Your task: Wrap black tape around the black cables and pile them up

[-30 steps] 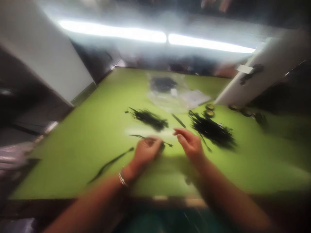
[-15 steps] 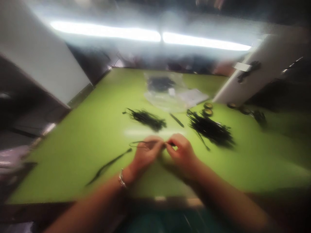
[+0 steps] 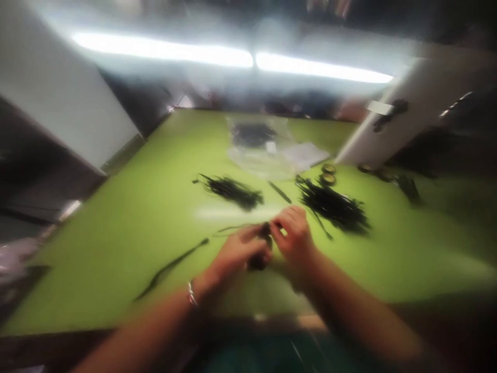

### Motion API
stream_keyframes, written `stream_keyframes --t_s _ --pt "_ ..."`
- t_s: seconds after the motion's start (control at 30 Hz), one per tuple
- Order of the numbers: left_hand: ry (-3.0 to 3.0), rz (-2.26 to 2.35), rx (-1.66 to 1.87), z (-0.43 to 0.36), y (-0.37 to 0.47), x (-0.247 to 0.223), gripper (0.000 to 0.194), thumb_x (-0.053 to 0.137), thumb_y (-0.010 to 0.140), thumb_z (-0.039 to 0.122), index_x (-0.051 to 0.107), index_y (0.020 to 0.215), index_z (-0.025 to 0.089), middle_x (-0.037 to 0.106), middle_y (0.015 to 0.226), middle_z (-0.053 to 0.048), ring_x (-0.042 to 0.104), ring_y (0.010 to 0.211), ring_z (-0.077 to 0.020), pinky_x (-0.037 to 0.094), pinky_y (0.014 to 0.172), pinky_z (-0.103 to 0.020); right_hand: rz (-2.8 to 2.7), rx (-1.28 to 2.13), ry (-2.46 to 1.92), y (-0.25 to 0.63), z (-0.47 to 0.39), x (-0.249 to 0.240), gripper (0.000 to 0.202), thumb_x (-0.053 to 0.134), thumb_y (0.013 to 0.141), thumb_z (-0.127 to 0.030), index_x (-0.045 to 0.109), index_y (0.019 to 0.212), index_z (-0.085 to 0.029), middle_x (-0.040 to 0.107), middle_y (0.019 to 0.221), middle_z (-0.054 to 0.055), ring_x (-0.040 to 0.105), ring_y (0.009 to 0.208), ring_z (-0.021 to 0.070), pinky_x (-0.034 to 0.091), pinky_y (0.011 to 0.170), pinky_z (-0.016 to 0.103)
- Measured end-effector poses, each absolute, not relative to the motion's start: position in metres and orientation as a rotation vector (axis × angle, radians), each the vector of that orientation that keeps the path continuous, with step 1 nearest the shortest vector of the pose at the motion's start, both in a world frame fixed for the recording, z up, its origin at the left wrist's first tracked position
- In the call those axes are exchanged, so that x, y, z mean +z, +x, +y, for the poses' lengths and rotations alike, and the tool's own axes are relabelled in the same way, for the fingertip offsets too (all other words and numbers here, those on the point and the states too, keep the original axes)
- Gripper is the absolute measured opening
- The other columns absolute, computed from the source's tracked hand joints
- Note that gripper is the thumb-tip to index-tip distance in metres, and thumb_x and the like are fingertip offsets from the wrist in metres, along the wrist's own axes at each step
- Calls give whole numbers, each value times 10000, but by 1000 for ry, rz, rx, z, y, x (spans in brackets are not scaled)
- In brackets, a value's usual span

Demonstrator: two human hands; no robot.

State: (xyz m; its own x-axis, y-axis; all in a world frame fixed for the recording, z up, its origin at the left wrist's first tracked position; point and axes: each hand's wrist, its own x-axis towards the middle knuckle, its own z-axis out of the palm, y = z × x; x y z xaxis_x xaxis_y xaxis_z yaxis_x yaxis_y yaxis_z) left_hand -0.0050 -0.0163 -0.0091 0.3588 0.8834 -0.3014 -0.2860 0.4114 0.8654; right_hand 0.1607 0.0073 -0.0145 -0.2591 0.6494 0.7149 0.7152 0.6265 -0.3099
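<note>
My left hand (image 3: 240,249) is closed, with a thin black cord (image 3: 229,228) looping out to the left past its fingers. A small dark piece (image 3: 266,228) shows at its fingertips; blur hides what it is. My right hand (image 3: 294,230) meets it there, thumb and forefinger pinched together, and what lies between them is too small to make out. Left of my hands, a single dark strap-like cord (image 3: 171,267) lies on the green tabletop (image 3: 116,233). Beyond my hands are a smaller bundle of black cords (image 3: 233,191) and a larger bundle (image 3: 334,207).
A slim dark tool (image 3: 279,192) lies between the bundles. Farther back are a clear plastic bag (image 3: 248,160) with dark contents and a white paper (image 3: 306,154). Small round rolls (image 3: 328,178) sit near the white panel (image 3: 365,140) on the right.
My left hand has turned so its back faces up more, and a dark area now shows by its fingers. My right hand has risen slightly. The view has shifted a little.
</note>
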Motion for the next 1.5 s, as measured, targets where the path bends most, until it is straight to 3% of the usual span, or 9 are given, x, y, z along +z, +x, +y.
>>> stream_keyframes --t_s 0.13,0.2,0.33,0.73,0.93,1.07,1.23,1.37,1.5 --pt "717 855 896 -20 0 -7 307 764 647 231 684 935 158 638 623 -20 580 538 -145 455 531 -258 -2025 -151 -1012 163 10 -15 156 549 856 -139 520 719 -208 531 652 1 465 712 171 377 775 355" --pt "695 863 901 -19 -1 -6 239 745 710 319 675 851 139 625 592 -28 563 511 -137 435 499 -248 -2039 -181 -954 161 10 -14 139 561 853 -137 540 736 -208 548 658 -1 466 707 163 385 796 356" --pt "697 928 934 -15 -5 -8 352 669 794 461 651 742 113 588 507 -33 505 437 -112 376 439 -228 -2072 -241 -857 157 9 -13 98 592 845 -129 572 790 -208 608 697 -5 502 715 148 394 868 367" --pt "698 1020 904 -13 -9 -14 443 675 781 474 536 519 146 497 393 -1 413 367 -84 299 408 -230 -2263 -293 -813 166 3 -18 212 578 880 -127 636 1005 -288 683 810 -16 590 879 165 359 983 393" --pt "926 1088 982 -11 -12 -4 350 663 797 439 615 621 140 486 418 25 390 376 -74 267 392 -214 -2082 64 -931 164 5 -15 150 598 872 -210 656 1007 -241 670 857 26 571 847 184 421 855 379" --pt "1255 1214 1091 -9 -13 -3 228 683 795 354 672 720 138 555 505 17 465 434 -82 340 434 -208 -2101 270 -947 162 6 -14 137 536 911 -205 656 977 -202 666 848 40 560 824 175 420 800 352" --pt "1364 1177 1088 -9 -13 -6 269 685 793 393 665 696 143 567 539 8 493 455 -86 371 455 -208 -2179 154 -954 161 5 -17 119 535 903 -187 631 832 -192 603 681 16 489 717 167 392 766 346" --pt "1062 1138 839 -8 -13 -4 446 617 808 541 633 640 128 509 425 4 407 362 -79 268 375 -209 -2184 -29 -986 161 4 -14 117 541 883 -156 605 796 -201 603 704 19 494 768 178 382 883 392" --pt "703 970 782 -2 -16 -5 485 641 768 575 658 694 96 500 401 1 419 359 -83 297 388 -207 -2219 -264 -938 162 2 -10 134 532 895 -130 614 842 -221 609 701 6 519 806 177 350 968 398"
